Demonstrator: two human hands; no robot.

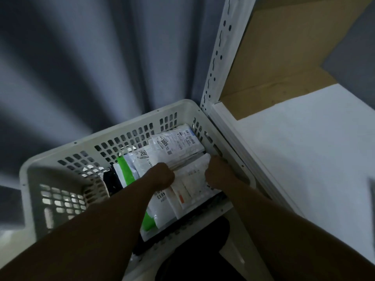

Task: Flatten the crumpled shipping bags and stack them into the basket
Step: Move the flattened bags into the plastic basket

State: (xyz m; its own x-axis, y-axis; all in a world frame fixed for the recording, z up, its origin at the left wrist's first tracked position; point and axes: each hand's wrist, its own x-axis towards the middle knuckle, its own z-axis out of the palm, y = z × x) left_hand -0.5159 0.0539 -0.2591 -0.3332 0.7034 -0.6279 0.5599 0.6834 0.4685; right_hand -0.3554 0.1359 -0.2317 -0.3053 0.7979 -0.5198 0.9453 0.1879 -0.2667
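A white perforated plastic basket (125,128) stands on the floor below me. Inside lies a stack of white shipping bags (172,147) with printed labels, one showing "3005". A bag with a green stripe (125,169) lies at the stack's left side. Both my hands reach down into the basket. My left hand (162,175) grips the left edge of the topmost white bag (191,179), fingers curled. My right hand (218,173) holds that bag's right edge, close to the basket's right wall. The fingertips of both hands are hidden under the bag.
A white slotted metal shelf post (215,57) rises right behind the basket's far right corner. A white shelf surface (304,138) and a cardboard box (284,57) lie to the right. Grey curtain (91,57) hangs behind the basket. A dark object (110,181) sits inside, left of the bags.
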